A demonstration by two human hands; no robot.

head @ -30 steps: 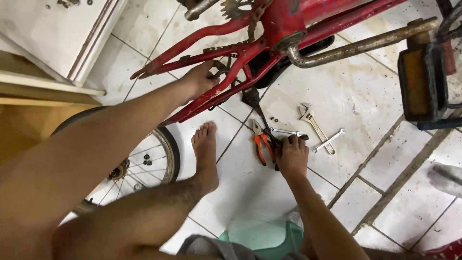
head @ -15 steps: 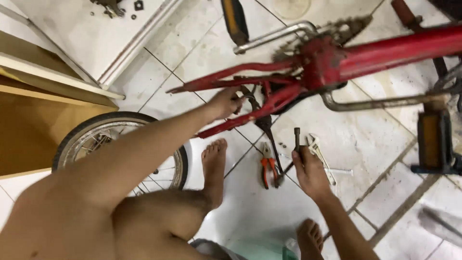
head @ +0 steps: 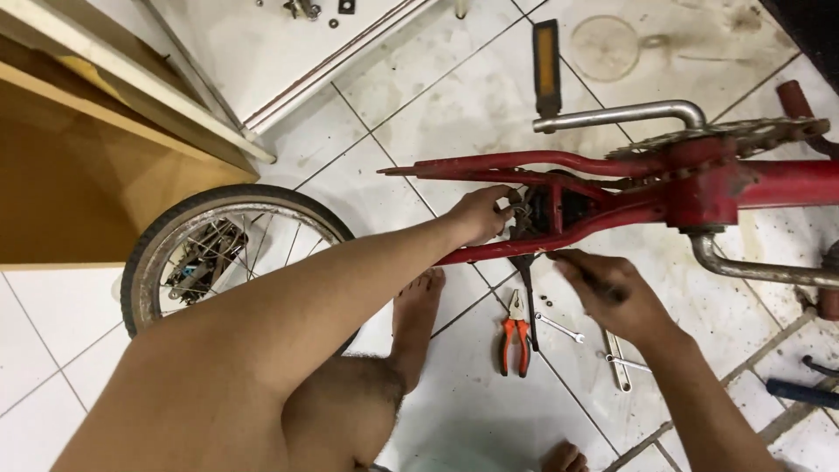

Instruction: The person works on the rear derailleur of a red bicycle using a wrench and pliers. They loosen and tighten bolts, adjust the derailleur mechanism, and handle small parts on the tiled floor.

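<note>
A red bicycle frame (head: 769, 183) lies on the white tiled floor with its rear stays pointing left. My left hand (head: 483, 214) reaches over my knee and rests its fingers on the dark bracket (head: 546, 210) between the stays. My right hand (head: 612, 293) is closed around a dark-handled tool, and the tool's tip touches the lower stay just below that bracket. The tool's head is hidden by my fingers. On the floor under my right hand lie orange-handled pliers (head: 516, 336) and two silver wrenches (head: 564, 328) (head: 616, 360).
A detached spoked wheel (head: 218, 253) lies at left beside a wooden panel (head: 87, 175). The chainring (head: 743, 135), silver crank arm (head: 629, 114) and reflector pedal (head: 546, 65) sit above the frame. My bare foot (head: 419, 315) is beside the pliers. A blue-handled tool (head: 804, 393) lies at right.
My right hand rose from the tools on the floor with a dark tool and brought it to the frame's lower stay. My left hand stayed on the frame. The view shifted left.
</note>
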